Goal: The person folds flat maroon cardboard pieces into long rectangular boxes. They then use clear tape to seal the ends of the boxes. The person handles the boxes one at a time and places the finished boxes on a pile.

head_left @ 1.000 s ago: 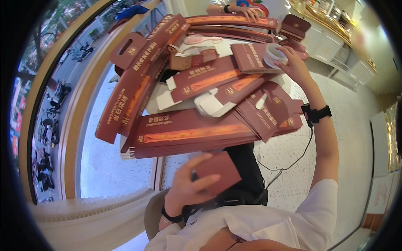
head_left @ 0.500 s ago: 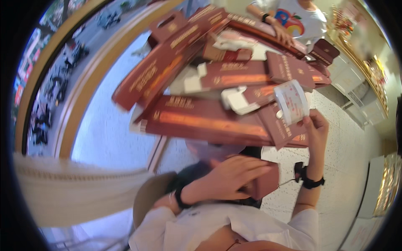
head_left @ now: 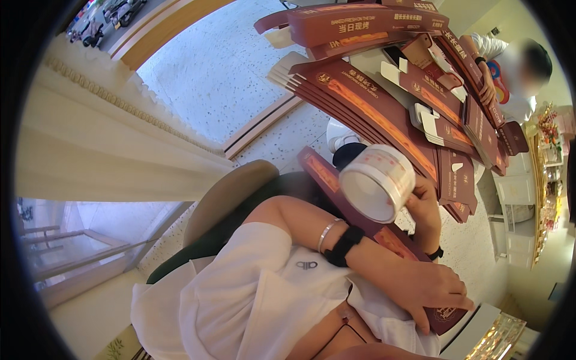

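A long maroon carton [head_left: 393, 239] with an orange picture lies slantwise across my lap. My left hand [head_left: 437, 293] is closed over its near right end, thumb on one side and fingers along the top. The left arm crosses in front of my body. Above the carton's middle, my right hand [head_left: 425, 207] grips a wide white roll of tape or stickers [head_left: 378, 183] with red print. Its hollow core faces me. Part of the carton is hidden behind the roll and my left forearm.
Stacked flat maroon cartons [head_left: 372, 114] cover the table ahead, with smaller ones [head_left: 447, 129] and a dark phone [head_left: 395, 57] among them. Across the table, another person's hand [head_left: 487, 90] rests on a long carton. A curtain [head_left: 120, 132] hangs at left; a chair back [head_left: 234, 186] stands beside me.
The view has swung round. My left hand has moved across to the right, to the long carton's end. My right hand still holds the roll, now nearer my body with its core showing.
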`<state>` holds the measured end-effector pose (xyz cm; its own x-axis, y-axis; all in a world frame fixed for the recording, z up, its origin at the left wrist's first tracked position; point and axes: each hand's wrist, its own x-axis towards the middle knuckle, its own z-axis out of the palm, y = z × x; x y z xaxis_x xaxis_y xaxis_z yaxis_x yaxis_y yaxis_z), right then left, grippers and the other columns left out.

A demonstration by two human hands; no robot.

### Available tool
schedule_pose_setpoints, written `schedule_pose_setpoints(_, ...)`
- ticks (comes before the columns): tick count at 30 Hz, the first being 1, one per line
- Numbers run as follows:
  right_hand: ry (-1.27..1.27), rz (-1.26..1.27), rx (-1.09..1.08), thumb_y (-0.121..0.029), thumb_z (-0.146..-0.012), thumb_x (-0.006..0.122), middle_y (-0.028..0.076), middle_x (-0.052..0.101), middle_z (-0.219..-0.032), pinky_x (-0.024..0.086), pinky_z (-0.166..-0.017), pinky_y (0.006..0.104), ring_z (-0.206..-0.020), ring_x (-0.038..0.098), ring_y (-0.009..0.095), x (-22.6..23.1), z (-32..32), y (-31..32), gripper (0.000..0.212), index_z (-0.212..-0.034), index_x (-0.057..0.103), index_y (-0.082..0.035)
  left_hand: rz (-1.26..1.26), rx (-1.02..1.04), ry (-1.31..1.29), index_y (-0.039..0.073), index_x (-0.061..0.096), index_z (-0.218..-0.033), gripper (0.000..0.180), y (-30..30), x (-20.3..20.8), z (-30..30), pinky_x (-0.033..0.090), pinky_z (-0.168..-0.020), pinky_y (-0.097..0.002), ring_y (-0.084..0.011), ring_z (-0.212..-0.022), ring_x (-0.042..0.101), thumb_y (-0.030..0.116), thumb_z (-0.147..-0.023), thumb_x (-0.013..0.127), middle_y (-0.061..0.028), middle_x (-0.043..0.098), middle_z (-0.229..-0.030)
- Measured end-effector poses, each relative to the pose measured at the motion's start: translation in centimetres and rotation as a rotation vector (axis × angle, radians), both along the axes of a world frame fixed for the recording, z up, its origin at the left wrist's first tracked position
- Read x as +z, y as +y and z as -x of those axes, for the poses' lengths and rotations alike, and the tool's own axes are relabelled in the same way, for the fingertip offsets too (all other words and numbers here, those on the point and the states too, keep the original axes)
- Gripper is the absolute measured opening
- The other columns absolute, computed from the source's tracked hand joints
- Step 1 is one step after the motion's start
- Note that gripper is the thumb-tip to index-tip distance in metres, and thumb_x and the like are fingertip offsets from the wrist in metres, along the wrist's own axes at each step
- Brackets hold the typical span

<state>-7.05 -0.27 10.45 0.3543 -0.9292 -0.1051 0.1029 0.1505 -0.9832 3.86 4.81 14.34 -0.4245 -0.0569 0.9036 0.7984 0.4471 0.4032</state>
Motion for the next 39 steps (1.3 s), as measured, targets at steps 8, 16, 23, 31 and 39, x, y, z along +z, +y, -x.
schedule_pose_setpoints(8, -0.12, -0.107, -0.203, -0.03, -0.092, 0.062, 0.013, 0.061, -0.106, 0.053, -0.082, 0.0337, -0.089, 0.065, 0.02, -0.2, -4.5, 5.0, 0.046, -0.121, 0.049, 0.004, 0.144, 0.024, -0.079, 0.002, 0.058, -0.118, 0.047, -10.0, 0.8, -15.3, 0.052, -0.076, -0.0394, -0.0334, -0.093, 0.062, 0.031, -0.083, 0.067, -0.0169, 0.061, -0.109)
schedule_pose_setpoints(16, 0.127, 0.156, -0.143, -0.022, -0.093, 0.059, 0.004, 0.052, -0.088, 0.041, -0.077, 0.0243, -0.084, 0.051, 0.012, 1.3, -5.0, 4.8, 0.024, -0.094, 0.056, 0.001, -0.349, 0.291, -0.537, 0.001, 0.051, -0.129, 0.076, -12.7, -4.5, -16.9, 0.041, -0.095, -0.0342, -0.0233, -0.112, 0.052, 0.03, -0.066, 0.083, -0.0108, 0.053, -0.123)
schedule_pose_setpoints(23, 0.036, 0.151, -0.351, -0.027, -0.096, 0.055, 0.001, 0.05, -0.086, 0.038, -0.071, 0.0219, -0.08, 0.047, 0.008, 0.8, -3.1, 5.7, 0.026, -0.091, 0.053, -0.002, -0.467, 0.123, -0.71, -0.003, 0.052, -0.126, 0.103, -11.1, -4.9, -12.8, 0.038, -0.096, -0.0331, -0.023, -0.113, 0.052, 0.042, -0.043, 0.092, -0.0122, 0.057, -0.12)
schedule_pose_setpoints(31, -0.272, 0.062, -0.426, -0.028, -0.098, 0.052, -0.002, 0.048, -0.084, 0.035, -0.061, 0.0179, -0.073, 0.044, 0.003, -0.6, -1.6, 6.2, 0.025, -0.094, 0.052, -0.003, -0.205, 0.239, -0.616, 0.001, 0.05, -0.131, 0.081, -11.4, -3.9, -10.9, 0.043, -0.091, -0.0354, -0.0276, -0.106, 0.056, 0.02, -0.06, 0.085, -0.0135, 0.056, -0.128)
schedule_pose_setpoints(39, -0.309, 0.082, -0.469, -0.026, -0.097, 0.052, -0.002, 0.047, -0.082, 0.033, -0.059, 0.0172, -0.069, 0.043, 0.003, -1.0, -2.0, 6.1, 0.024, -0.093, 0.052, -0.003, -0.182, 0.257, -0.676, -0.008, 0.052, -0.126, 0.088, -11.7, -3.7, -10.8, 0.041, -0.094, -0.0353, -0.0293, -0.109, 0.058, 0.041, -0.059, 0.08, -0.0214, 0.057, -0.123)
